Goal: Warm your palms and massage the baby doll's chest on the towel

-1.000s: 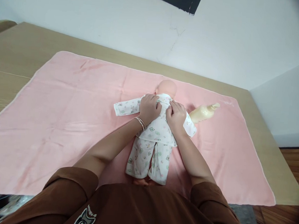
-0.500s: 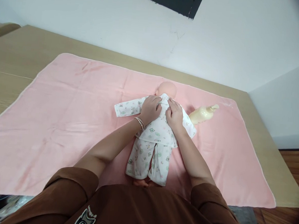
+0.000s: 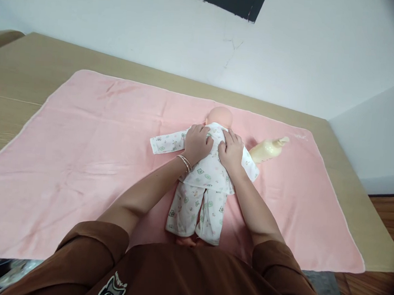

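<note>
One doll (image 3: 211,175): lies apparently face down on a pink blanket (image 3: 91,158), sleeves spread, its smooth, rounded bald head (image 3: 220,116) pointing away from the person.
Left hand (image 3: 197,144): rests palm down on the doll's upper back, unclenched, two thin bangles (image 3: 185,163) at the wrist.
Right hand (image 3: 231,152): lies likewise across from it on the doll's back, fingers loosely bent; whether either hand's fingertips pinch any cloth cannot be told.
Change: over the last half second the hands have slid slightly apart over the doll while its body stays put, which suggests light contact confined to the shoulders.
Shirt (image 3: 208,173): thin white printed cloth, smooth over the doll's back, its hem overlapping matching trousers (image 3: 184,209).
Bottle (image 3: 266,150): pale yellow, glossy and rounded, on its side just beside the doll's right sleeve.
Blanket: soft-looking, creased, pale-edged, extending well past the doll both ways.
Table (image 3: 358,208): flat, wood-toned, beneath blanket and doll.
Wall (image 3: 291,59): white, beyond the doll's head.
</note>
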Motion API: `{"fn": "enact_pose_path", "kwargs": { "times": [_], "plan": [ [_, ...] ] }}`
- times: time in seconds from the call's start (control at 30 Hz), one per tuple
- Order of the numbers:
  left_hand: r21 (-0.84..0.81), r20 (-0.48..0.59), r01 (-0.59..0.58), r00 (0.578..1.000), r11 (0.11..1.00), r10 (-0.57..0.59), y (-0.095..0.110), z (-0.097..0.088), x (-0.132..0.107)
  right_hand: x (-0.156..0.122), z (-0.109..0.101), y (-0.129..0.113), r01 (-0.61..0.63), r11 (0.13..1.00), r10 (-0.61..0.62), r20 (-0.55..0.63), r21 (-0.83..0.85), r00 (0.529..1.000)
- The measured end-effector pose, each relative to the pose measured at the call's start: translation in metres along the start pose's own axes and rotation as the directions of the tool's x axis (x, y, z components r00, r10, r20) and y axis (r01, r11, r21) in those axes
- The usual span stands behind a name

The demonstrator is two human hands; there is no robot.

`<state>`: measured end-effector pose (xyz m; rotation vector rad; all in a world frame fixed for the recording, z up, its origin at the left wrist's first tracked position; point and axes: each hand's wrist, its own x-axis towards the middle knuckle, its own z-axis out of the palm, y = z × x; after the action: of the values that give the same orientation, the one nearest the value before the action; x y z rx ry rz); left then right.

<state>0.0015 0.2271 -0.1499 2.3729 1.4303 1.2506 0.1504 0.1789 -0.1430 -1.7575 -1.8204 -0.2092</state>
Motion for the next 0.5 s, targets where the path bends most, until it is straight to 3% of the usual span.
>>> {"fn": "enact_pose_path", "kwargs": {
  "times": [0.5],
  "plan": [
    [-0.065, 0.085, 0.028, 0.996, 0.997, -0.023, 0.0008, -0.0015, 0.0044, 0.0029, 0.0005, 0.0030, 0.014, 0.998, -0.018, 0.067, 0.064, 0.998]
  ]
}}
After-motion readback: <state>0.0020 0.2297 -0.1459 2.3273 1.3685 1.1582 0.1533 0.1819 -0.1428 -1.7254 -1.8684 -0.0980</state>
